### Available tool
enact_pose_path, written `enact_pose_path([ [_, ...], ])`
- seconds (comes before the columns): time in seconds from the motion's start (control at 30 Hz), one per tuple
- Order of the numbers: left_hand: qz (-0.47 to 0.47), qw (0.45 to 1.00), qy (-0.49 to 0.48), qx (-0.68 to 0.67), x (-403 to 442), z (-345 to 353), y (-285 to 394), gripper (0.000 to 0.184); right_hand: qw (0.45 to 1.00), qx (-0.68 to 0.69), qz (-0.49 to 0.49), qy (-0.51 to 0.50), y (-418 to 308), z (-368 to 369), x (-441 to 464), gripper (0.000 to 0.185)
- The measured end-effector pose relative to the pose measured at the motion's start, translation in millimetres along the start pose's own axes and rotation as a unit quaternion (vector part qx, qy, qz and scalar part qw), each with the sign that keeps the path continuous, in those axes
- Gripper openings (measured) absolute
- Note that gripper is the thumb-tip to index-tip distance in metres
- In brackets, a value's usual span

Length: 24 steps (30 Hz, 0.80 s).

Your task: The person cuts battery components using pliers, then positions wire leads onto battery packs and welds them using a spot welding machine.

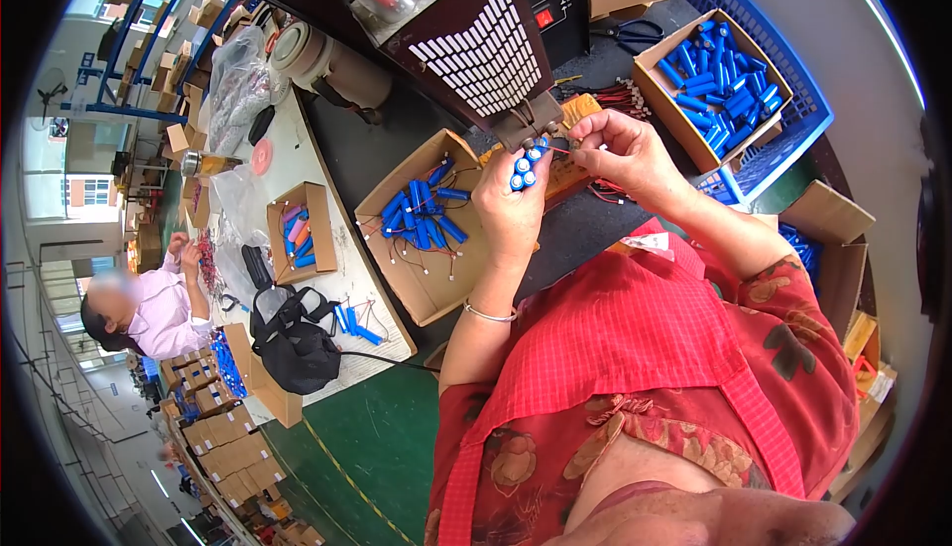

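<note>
Blue battery cells (523, 179) are sitting bunched in the left hand (509, 211), just below the metal tips (529, 127) of a dark machine (481, 50). The left fingers are gripping the bunch, and the right hand (630, 154) is pinching a thin red wire (561, 150) close to the cell ends. Whether that wire is already joining a cell, I cannot tell.

Judging by the boxes, the wiring is partly done: an open carton (416, 293) on the dark desk (342, 174) is holding a loose pile of wired cells (421, 214). Much seems left, as a box (684, 139) inside a blue basket (815, 110) is holding many cells showing no wires (732, 100). Loose red wires (623, 100) are lying behind the right hand. On the pale desk, a small box (315, 270) is holding blue, pink and orange cells (297, 234).
</note>
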State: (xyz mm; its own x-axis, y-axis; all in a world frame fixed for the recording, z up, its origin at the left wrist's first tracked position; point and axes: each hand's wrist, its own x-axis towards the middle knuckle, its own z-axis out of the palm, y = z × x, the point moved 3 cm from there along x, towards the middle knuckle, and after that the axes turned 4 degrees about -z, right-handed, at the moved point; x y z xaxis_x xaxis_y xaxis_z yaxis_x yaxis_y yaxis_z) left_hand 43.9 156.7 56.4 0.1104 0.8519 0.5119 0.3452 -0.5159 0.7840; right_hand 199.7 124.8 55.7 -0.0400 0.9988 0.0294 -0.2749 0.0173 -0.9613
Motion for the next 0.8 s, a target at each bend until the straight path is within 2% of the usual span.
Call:
enact_pose_path([
  [0.07, 0.002, 1.0, -0.002, 0.002, 0.4, -0.6, 0.9, 0.022, 0.998, -0.02, -0.058, 0.021, 1.7, -0.7, 1.2, 0.021],
  [0.2, 0.001, 1.0, -0.002, 0.016, 0.5, -1.5, 2.6, 0.022, 0.996, -0.056, -0.063, 0.032, 0.2, 2.9, -1.5, 0.02],
  [0.27, -0.018, 1.0, -0.013, 0.023, 0.6, -1.9, 3.2, 0.02, 0.98, -0.165, -0.107, 0.041, -3.0, 3.6, -3.0, 0.018],
  [0.3, -0.019, 0.999, -0.013, 0.023, 0.1, -1.3, 2.0, 0.02, 0.98, -0.165, -0.105, 0.041, -3.4, 3.9, -3.0, 0.018],
  [0.37, 0.006, 1.0, 0.011, -0.004, -0.5, 0.1, -0.7, 0.02, 0.948, -0.263, -0.174, 0.04, -9.0, 5.7, -3.2, 0.017],
  [0.43, 0.006, 1.0, 0.009, 0.003, 0.3, 0.2, -0.1, 0.019, 0.939, -0.28, -0.193, 0.043, -10.3, 6.4, -2.8, 0.017],
  [0.57, -0.003, 1.0, 0.001, 0.001, -0.3, 0.2, 1.0, 0.018, 0.941, -0.277, -0.191, 0.047, -13.0, 9.4, -4.4, 0.017],
  [0.6, -0.002, 1.0, 0.004, 0.001, -0.4, -0.2, 0.3, 0.018, 0.926, -0.282, -0.245, 0.055, -10.9, 9.1, -3.5, 0.02],
  [0.63, -0.001, 1.0, 0.007, 0.0, -0.3, 0.0, 0.5, 0.018, 0.925, -0.281, -0.249, 0.052, -9.3, 9.6, -3.8, 0.02],
  [0.73, 0.014, 1.0, 0.017, 0.008, -0.9, -2.5, 2.8, 0.019, 0.944, -0.219, -0.24, 0.056, -1.3, 11.4, -6.6, 0.021],
  [0.8, 0.002, 1.0, 0.013, 0.001, -2.3, -8.6, 4.1, 0.02, 0.981, -0.126, -0.146, 0.027, 0.7, 13.7, -15.2, 0.025],
])
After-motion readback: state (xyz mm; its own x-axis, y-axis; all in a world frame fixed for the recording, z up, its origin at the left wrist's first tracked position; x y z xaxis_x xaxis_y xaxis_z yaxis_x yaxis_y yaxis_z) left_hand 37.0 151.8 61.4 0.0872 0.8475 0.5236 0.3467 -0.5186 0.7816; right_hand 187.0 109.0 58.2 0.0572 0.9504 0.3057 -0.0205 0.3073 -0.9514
